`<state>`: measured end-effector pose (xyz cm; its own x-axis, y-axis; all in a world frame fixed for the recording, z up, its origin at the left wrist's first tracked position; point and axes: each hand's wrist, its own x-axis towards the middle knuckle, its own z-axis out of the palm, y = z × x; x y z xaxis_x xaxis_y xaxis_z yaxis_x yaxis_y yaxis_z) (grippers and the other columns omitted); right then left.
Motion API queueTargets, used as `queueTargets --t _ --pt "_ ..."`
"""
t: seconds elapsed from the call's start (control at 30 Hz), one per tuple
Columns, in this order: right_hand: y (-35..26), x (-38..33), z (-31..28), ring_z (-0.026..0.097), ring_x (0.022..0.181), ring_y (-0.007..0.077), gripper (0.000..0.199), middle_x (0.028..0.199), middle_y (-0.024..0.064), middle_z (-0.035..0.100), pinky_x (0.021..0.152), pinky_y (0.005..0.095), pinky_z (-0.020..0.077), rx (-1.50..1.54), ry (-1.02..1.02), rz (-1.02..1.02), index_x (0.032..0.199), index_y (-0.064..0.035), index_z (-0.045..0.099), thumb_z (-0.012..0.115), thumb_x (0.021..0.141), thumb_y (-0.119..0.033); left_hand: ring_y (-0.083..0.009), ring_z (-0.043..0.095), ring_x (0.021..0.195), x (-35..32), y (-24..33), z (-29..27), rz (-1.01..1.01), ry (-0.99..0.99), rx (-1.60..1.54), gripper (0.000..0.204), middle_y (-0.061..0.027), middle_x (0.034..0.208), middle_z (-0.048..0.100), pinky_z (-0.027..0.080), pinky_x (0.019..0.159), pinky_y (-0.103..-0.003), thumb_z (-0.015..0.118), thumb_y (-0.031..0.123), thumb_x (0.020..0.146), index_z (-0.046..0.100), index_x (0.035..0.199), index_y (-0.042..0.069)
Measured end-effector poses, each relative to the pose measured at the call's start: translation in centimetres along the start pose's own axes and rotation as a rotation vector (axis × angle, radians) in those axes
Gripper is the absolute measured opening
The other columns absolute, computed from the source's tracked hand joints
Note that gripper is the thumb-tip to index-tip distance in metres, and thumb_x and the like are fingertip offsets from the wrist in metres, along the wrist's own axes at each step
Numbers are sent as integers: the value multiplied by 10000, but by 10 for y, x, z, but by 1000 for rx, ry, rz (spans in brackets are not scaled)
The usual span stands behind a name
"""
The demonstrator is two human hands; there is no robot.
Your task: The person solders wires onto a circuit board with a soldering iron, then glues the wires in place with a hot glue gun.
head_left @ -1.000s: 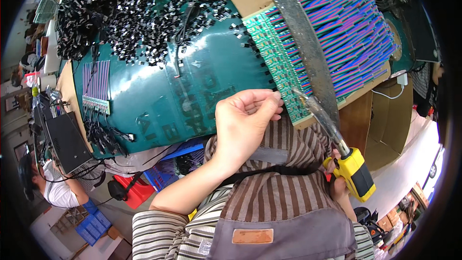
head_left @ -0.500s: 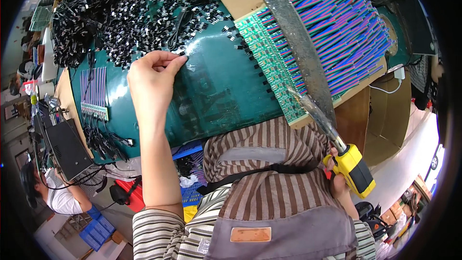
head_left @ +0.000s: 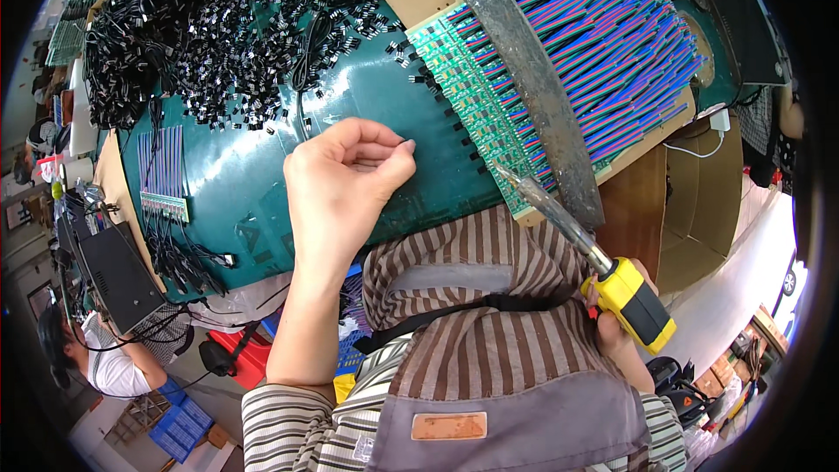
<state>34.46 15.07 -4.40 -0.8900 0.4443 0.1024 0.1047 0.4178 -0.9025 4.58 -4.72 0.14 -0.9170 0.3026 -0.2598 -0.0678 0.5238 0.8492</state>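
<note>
My left hand (head_left: 345, 166) is raised over the green mat (head_left: 262, 201), thumb and forefinger pinched on what looks like a small black connector, mostly hidden by the fingertips. A thin black cable (head_left: 301, 92) runs down from the pile and passes behind this hand. In my right hand (head_left: 616, 323) is a yellow and black soldering gun (head_left: 642, 308), its tip pointing up and left over the near end of the green circuit boards (head_left: 468, 92). Small black connectors line the boards' left edge. Whether the tip touches a board I cannot tell.
A heavy metal bar (head_left: 533, 79) lies across the boards and their red, blue and green wires (head_left: 603, 44). Small black connectors (head_left: 236, 61) and cables are heaped at the back left. A smaller wired board (head_left: 166, 206) lies at left. Another person (head_left: 114, 354) sits beyond.
My left hand has moved right and nearer to me, away from the connector pile, still pinched. The soldering gun has shifted slightly left in the picture, as has the whole bench.
</note>
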Motion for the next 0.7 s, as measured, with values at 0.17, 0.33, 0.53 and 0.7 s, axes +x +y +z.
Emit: queueTargets --t 0.17,0.33,0.53,0.7 --pt "-13 14 6 636 733 307 285 799 129 643 660 369 510 -38 82 -59 809 -14 658 638 733 -288 -43 601 673 -3 -5 7 1 -84 -33 86 -17 751 675 477 620 -181 754 10 788 685 824 -29" --pt "-9 0 -5 588 679 240 412 780 112 617 644 335 492 37 181 38 870 2 654 560 902 -399 -64 575 621 -6 -6 13 166 -21 111 90 -32 710 645 484 606 -216 744 18 762 676 809 -19" --pt "-15 43 -27 493 672 123 589 1061 142 486 556 251 417 222 473 -125 1207 43 454 516 975 -495 -80 621 606 -11 -7 14 275 81 209 90 -63 670 658 518 617 -233 722 -9 741 656 800 -21" --pt "37 70 -72 507 626 81 446 896 67 624 529 230 402 82 878 -65 1202 32 523 523 1006 -368 -157 664 635 -9 -1 14 349 13 288 88 -116 729 683 540 656 -274 665 -20 773 649 859 -33"
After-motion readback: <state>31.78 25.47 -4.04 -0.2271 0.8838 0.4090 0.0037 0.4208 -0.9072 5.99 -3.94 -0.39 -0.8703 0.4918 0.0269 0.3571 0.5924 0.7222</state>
